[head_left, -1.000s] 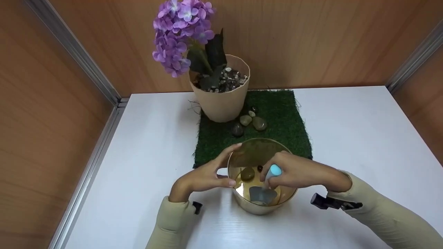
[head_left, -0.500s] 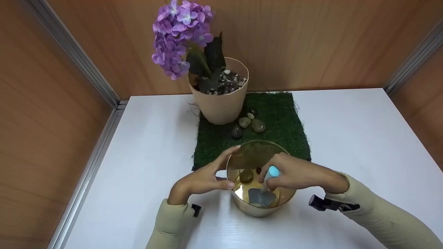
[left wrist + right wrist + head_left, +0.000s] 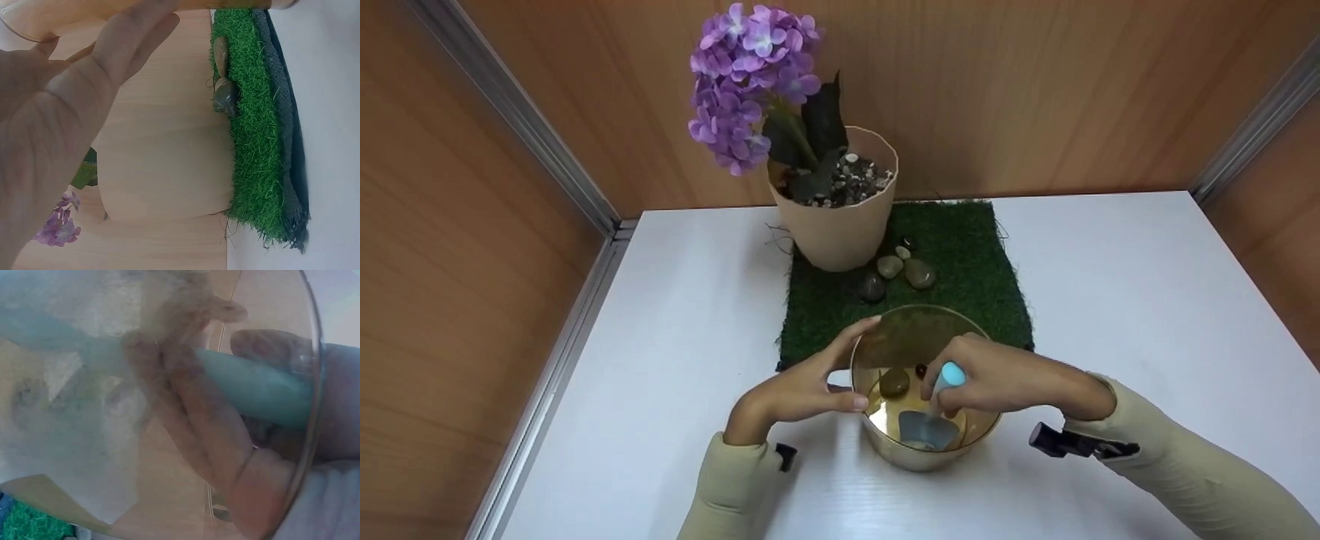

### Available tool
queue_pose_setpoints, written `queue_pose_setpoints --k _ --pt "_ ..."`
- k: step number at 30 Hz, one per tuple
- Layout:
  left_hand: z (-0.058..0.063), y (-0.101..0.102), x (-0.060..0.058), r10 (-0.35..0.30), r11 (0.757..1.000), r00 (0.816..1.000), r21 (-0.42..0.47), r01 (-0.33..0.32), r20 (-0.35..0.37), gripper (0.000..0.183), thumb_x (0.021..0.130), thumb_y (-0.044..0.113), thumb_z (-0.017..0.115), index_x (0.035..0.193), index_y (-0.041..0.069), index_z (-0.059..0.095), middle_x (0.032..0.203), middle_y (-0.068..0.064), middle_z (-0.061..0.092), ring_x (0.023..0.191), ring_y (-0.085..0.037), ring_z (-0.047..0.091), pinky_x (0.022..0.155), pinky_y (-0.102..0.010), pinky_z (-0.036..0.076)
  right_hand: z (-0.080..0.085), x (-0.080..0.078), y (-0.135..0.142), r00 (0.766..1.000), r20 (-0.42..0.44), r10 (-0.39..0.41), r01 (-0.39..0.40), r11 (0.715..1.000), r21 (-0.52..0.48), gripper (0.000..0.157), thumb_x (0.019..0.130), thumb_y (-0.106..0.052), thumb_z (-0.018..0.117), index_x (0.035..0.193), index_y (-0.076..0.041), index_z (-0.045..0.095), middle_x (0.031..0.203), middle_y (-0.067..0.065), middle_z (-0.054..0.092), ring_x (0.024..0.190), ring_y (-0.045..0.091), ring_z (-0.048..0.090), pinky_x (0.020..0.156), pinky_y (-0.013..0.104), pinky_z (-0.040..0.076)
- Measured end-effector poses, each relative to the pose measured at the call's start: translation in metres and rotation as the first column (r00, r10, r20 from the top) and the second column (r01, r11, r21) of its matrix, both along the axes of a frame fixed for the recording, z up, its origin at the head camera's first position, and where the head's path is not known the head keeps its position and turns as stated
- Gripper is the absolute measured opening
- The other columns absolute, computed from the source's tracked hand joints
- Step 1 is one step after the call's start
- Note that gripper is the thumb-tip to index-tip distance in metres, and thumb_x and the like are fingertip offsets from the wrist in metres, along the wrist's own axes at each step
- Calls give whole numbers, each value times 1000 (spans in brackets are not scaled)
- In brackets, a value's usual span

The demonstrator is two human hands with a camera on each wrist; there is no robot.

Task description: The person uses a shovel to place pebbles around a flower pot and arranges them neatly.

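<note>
An amber-tinted see-through bowl (image 3: 919, 459) stands on the white table, partly over the front edge of the grass mat. My left hand (image 3: 802, 386) holds its left side, with thumb and fingers spread against the rim and wall. Inside the bowl, my right hand (image 3: 982, 375) grips the light blue handle (image 3: 952, 373) of a tool with a broad flat grey-blue blade (image 3: 926, 430), low near the bowl's floor. A brown stone (image 3: 895, 382) and a small dark round piece (image 3: 921, 371) lie in the bowl. The right wrist view looks through the bowl's wall, hazily, at fingers wrapped round the handle (image 3: 259, 391).
Behind the bowl lies a green artificial grass mat (image 3: 975, 262). A beige pot (image 3: 840, 232) with purple flowers (image 3: 750, 75) stands on it, beside several pebbles (image 3: 919, 274). Wooden panels (image 3: 1035, 90) close off the back and sides of the white table (image 3: 697, 300).
The head view has shifted slightly, so the whole scene sits a little lower. Both hands, the bowl and the blade keep nearly the same places relative to each other.
</note>
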State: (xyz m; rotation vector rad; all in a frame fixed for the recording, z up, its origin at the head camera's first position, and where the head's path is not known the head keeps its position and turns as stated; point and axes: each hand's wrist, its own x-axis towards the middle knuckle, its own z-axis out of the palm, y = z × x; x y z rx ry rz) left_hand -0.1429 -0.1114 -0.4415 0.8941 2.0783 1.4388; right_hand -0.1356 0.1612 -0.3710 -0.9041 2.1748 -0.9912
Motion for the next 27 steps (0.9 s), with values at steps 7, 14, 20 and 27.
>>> queue_pose_setpoints --k 7,14,20,27 --pt "1 0 1 -5 1000 1000 6 5 10 90 78 58 64 146 43 8 147 7 30 130 -24 37 92 -56 38 -1 1 3 999 15 -46 48 995 -90 18 85 -4 58 94 -11 72 84 6 70 71 16 68 58 32 54" --pt "0 1 1 0 1000 1000 0 0 14 92 77 59 65 146 43 7 146 5 32 129 -23 37 91 -58 37 2 0 9 992 71 -108 119 977 -176 16 87 -2 57 92 -7 72 90 6 68 72 24 69 64 32 54" --pt "1 1 2 5 1000 1000 -5 -5 26 91 77 58 66 146 44 7 146 6 31 130 -21 36 91 -54 39 8 -2 19 970 193 -148 192 954 -230 15 89 -2 57 93 -3 71 100 17 66 76 31 68 67 38 54" --pt "0 1 1 1 1000 1000 -2 -1 31 91 78 58 65 146 44 7 148 7 28 130 -24 36 90 -50 41 9 -7 29 949 273 -159 236 930 -280 18 90 -1 54 97 5 69 102 20 65 78 34 67 69 43 53"
